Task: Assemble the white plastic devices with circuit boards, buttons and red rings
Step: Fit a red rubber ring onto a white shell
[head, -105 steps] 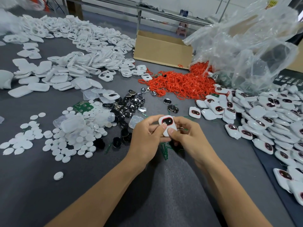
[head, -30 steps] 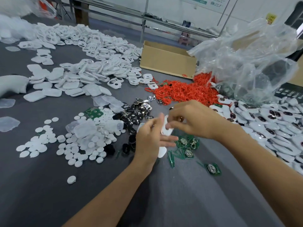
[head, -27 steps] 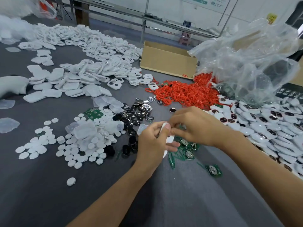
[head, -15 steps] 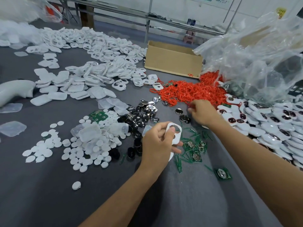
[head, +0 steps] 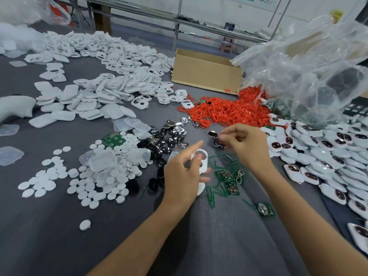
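1. Here's the white shell (head: 201,161), two holes in its face, lifted off the table in the left hand (head: 182,176). The fingers curl round its edges and the index finger sticks out straight above it.
2. Just beside it hovers the right hand (head: 248,149), thumb and forefinger drawn together in a pinch (whatever sits between them is too blurred to call).
3. Below the hands, green circuit boards (head: 227,176) lie scattered on the grey table (head: 219,246).
4. To the left there's a heap of dark shiny buttons (head: 169,138), then white discs (head: 49,180).
5. Behind, the red rings (head: 225,112) pile up near a cardboard box (head: 207,72).
6. Far right, finished devices (head: 328,152) crowd the edge.
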`<state>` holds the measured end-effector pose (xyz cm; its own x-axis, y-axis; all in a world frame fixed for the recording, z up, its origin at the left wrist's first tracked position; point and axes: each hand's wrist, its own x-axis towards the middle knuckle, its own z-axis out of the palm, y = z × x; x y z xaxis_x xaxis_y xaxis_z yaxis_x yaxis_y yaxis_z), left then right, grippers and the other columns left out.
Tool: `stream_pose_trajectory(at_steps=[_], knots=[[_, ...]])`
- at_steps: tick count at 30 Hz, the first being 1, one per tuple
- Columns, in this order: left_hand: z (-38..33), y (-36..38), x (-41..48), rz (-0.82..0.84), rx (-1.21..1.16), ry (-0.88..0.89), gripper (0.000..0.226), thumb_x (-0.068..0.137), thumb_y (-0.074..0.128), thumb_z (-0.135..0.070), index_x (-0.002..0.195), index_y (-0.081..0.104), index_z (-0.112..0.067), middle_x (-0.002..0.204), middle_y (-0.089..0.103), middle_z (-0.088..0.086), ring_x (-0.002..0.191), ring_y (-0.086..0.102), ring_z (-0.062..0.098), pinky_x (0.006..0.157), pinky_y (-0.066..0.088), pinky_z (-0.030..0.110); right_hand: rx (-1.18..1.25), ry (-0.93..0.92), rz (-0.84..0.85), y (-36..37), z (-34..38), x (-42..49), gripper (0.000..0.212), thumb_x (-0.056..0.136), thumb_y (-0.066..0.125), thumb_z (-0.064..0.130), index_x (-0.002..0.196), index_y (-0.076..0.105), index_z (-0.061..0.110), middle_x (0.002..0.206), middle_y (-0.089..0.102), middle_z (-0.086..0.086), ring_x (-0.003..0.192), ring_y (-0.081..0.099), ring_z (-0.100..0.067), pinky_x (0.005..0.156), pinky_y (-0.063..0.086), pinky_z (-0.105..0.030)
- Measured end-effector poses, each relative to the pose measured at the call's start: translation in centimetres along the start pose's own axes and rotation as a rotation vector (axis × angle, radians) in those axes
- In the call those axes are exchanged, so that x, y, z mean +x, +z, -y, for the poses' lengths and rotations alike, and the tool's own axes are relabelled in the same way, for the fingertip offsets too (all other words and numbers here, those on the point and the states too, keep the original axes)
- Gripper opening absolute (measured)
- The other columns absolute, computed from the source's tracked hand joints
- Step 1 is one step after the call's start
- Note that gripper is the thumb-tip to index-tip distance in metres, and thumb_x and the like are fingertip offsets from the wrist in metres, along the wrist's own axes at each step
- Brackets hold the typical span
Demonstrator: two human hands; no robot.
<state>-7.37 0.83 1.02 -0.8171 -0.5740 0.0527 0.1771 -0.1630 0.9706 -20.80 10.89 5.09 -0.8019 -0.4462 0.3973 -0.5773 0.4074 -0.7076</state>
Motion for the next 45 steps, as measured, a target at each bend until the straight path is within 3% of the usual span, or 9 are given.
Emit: stream_pose_trajectory(at_steps=[7,12,18,27,31,33,36,38,45], knots=[[-0.3,0.2,-0.3,0.027,-0.016,0.024,0.018,0.088,0.067,-0.004,0.104,0.074,-0.010,0.093,0.073,0.009,0.069,0.073,0.024,0.057,0.059,0.028,0.366,0.020,0.058,-0.1,2.6,-5.3,0.022,0.074,0.075,-0.002,0.079,0.073,0.019,0.079,0.073,0.002,0.075,0.068,-0.013,0.072,0.054,-0.025],[-0.5,0.1,-0.3,0.014,-0.045,0.063,0.016,0.085,0.070,-0.002,0.100,0.076,-0.007,0.094,0.075,0.007,0.073,0.073,0.027,0.060,0.060,0.030,0.375,0.032,0.042,0.3,2.8,-5.6,0.026,0.077,0.073,-0.001,0.081,0.074,0.025,0.073,0.073,0.008,0.061,0.063,-0.004,0.064,0.050,-0.021],[-0.6,0.2,-0.3,0.010,-0.018,0.071,0.012,0.085,0.070,-0.003,0.095,0.076,-0.007,0.090,0.074,0.007,0.070,0.073,0.025,0.061,0.061,0.034,0.342,0.013,0.046,0.1,2.3,-5.9,0.031,0.084,0.063,-0.008,0.093,0.073,0.019,0.080,0.072,0.001,0.059,0.061,-0.010,0.064,0.051,-0.022],[-0.5,0.3,-0.6,0.029,0.025,0.069,0.009,0.085,0.071,-0.007,0.093,0.075,-0.004,0.084,0.073,0.005,0.067,0.073,0.021,0.059,0.060,0.028,0.228,0.002,0.007,0.2,2.5,-6.3,0.031,0.084,0.064,-0.005,0.087,0.073,0.024,0.081,0.072,0.005,0.072,0.066,-0.015,0.074,0.056,-0.041],[-0.5,0.4,-0.6,0.018,0.032,0.098,0.010,0.083,0.073,-0.003,0.084,0.075,-0.012,0.076,0.072,-0.007,0.068,0.073,0.024,0.056,0.057,0.023,0.335,0.085,-0.098,0.5,2.7,-6.4,0.015,0.082,0.070,0.003,0.088,0.070,0.017,0.077,0.070,-0.008,0.072,0.069,-0.026,0.075,0.056,-0.050],[-0.5,0.4,-0.6,-0.008,0.064,0.134,0.011,0.081,0.074,-0.004,0.081,0.076,-0.015,0.076,0.073,-0.006,0.067,0.072,0.020,0.055,0.055,0.020,0.411,0.118,-0.073,0.7,3.0,-6.6,0.007,0.082,0.071,0.008,0.087,0.070,0.014,0.077,0.072,-0.008,0.072,0.070,-0.026,0.075,0.057,-0.048],[-0.3,0.3,-0.5,-0.016,0.185,0.228,0.012,0.081,0.073,-0.002,0.083,0.077,-0.013,0.081,0.071,-0.003,0.059,0.066,0.013,0.053,0.054,0.021,0.447,0.116,0.001,1.2,3.5,-7.0,0.012,0.079,0.074,0.007,0.087,0.072,0.015,0.078,0.074,0.000,0.071,0.070,-0.012,0.068,0.056,-0.025],[-0.2,0.3,-0.4,0.007,0.221,0.257,0.017,0.082,0.070,0.002,0.085,0.077,-0.013,0.084,0.068,-0.002,0.064,0.065,0.010,0.057,0.057,0.024,0.436,0.107,-0.014,1.3,3.6,-6.9,0.016,0.080,0.072,0.002,0.085,0.072,0.017,0.075,0.073,0.004,0.068,0.069,-0.008,0.066,0.053,-0.018],[-0.3,0.4,-0.5,0.104,0.004,0.057,0.017,0.094,0.052,0.007,0.097,0.066,-0.001,0.101,0.070,0.014,0.084,0.073,0.020,0.069,0.060,0.026,0.310,0.136,-0.172,0.8,2.8,-6.8,0.019,0.086,0.063,0.000,0.084,0.069,0.017,0.073,0.073,-0.001,0.066,0.070,-0.016,0.070,0.058,-0.034]])
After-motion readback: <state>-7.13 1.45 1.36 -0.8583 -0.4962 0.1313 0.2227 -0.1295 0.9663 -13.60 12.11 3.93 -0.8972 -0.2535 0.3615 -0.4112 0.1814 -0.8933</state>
